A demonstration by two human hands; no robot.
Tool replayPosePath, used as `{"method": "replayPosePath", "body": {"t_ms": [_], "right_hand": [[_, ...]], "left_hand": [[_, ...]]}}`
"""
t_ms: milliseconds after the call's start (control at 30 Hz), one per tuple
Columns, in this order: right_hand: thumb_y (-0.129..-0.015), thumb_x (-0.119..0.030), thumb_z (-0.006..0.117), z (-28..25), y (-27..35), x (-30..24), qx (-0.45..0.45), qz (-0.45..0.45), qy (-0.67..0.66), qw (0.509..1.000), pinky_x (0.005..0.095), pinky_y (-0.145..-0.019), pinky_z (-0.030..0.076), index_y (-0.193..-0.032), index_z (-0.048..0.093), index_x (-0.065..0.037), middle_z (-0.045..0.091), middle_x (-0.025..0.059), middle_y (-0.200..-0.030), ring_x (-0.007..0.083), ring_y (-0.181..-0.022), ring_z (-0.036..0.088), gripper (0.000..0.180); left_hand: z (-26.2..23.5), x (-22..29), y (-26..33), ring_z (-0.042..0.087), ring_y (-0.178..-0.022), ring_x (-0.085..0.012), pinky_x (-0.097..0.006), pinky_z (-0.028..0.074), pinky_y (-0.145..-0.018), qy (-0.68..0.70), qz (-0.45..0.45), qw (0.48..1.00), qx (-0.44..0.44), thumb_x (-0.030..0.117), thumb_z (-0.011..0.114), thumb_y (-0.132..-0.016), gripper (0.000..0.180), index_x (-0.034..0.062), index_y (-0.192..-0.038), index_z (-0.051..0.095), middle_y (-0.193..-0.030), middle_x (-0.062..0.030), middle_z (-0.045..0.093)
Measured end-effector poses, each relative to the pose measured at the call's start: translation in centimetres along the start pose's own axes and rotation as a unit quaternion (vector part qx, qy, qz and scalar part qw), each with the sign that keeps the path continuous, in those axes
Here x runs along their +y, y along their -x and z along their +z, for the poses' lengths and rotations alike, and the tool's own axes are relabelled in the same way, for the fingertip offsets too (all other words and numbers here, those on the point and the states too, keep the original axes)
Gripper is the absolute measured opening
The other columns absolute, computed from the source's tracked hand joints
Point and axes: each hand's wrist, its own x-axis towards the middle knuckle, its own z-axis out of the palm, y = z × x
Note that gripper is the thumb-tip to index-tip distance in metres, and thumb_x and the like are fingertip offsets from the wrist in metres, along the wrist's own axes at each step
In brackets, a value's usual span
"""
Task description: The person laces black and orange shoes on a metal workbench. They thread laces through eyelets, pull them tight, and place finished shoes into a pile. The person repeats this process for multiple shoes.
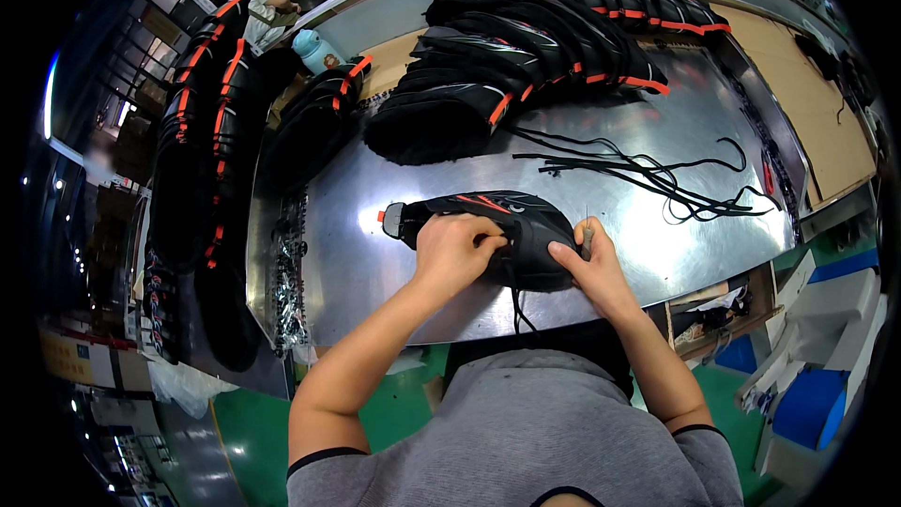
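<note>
A black shoe (pixel 539 242) with red trim lies on its side on the metal tabletop in front of me, its toe to the right. My left hand (pixel 454 250) is at its lacing area, thumb and fingers pinched together on a black shoelace (pixel 515 304), whose loose end hangs toward the table's near edge. The pinch partly hides the lace. My right hand (pixel 599 268) rests at the toe, thumb against it. Held in its curled fingers is a small awl-like tool (pixel 587 242) with a short handle and a thin upright tip.
Beyond the shoe, loose black laces (pixel 648 174) lie on the metal table (pixel 375 305). Rows of black shoes (pixel 526 47) stand behind them, with more stacked shoes (pixel 192 131) at the left. A light-blue bottle (pixel 314 52) is at the back. Brown cardboard (pixel 802 99) lies to the right.
</note>
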Motion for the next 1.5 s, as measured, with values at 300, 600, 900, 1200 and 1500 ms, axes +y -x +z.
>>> {"method": "replayPosePath", "body": {"t_ms": [300, 600, 900, 1200, 1500], "right_hand": [[-0.088, -0.022, 0.078, 0.8, -0.1, -1.1, 0.046, -0.023, -0.002, 0.999, 0.0243, -0.056, 0.034, -0.09, 0.043, -0.008, 0.042, -0.0021, -0.073, 0.0057, -0.067, 0.038, 0.037], [-0.09, -0.016, 0.076, -4.7, 1.0, -2.4, 0.074, 0.022, -0.119, 0.99, 0.023, -0.056, 0.035, -0.09, 0.044, -0.011, 0.046, -0.0041, -0.074, 0.0038, -0.066, 0.042, 0.033], [-0.096, -0.025, 0.068, -6.0, -0.8, 0.3, 0.106, -0.085, 0.218, 0.966, 0.0315, -0.063, 0.044, -0.094, 0.048, -0.006, 0.048, 0.0049, -0.078, 0.0156, -0.067, 0.05, 0.029], [-0.093, -0.012, 0.071, -4.5, 1.9, -6.2, -0.031, -0.198, 0.058, 0.978, 0.028, -0.07, 0.047, -0.1, 0.064, -0.002, 0.058, 0.0039, -0.09, 0.0124, -0.08, 0.058, 0.014], [-0.095, -0.01, 0.069, -1.2, -0.4, -3.3, -0.038, 0.035, -0.209, 0.977, 0.0188, -0.05, 0.035, -0.099, 0.067, -0.002, 0.062, -0.0015, -0.077, 0.0022, -0.057, 0.047, 0.009]], "left_hand": [[-5.5, -4.2, -0.8, 0.06, -0.08, -0.0329, -0.044, 0.048, -0.07, -0.2, 0.089, 0.965, 0.144, 0.0, 0.067, -0.079, 0.008, 0.0031, -0.079, 0.06, -0.082, -0.0128, 0.061], [-26.7, -22.4, 2.0, 0.062, -0.085, -0.0331, -0.044, 0.051, -0.074, -0.575, -0.067, 0.791, 0.2, 0.006, 0.067, -0.082, 0.006, 0.0048, -0.083, 0.062, -0.087, -0.0124, 0.062], [-12.1, 8.0, -0.2, 0.063, -0.097, -0.0229, -0.034, 0.048, -0.078, 0.201, 0.129, 0.964, -0.12, 0.014, 0.07, -0.087, 0.012, 0.0035, -0.082, 0.069, -0.106, -0.0151, 0.068], [-6.0, 9.4, -2.7, 0.054, -0.119, -0.0196, -0.033, 0.042, -0.095, 0.215, 0.088, 0.972, -0.03, 0.0, 0.073, -0.081, 0.009, 0.0018, -0.09, 0.073, -0.136, -0.015, 0.059], [-2.6, 4.5, -1.9, 0.066, -0.096, -0.0203, -0.033, 0.051, -0.086, 0.168, -0.074, 0.977, -0.111, 0.012, 0.068, -0.094, 0.016, 0.0001, -0.104, 0.072, -0.106, -0.0136, 0.072]]}}
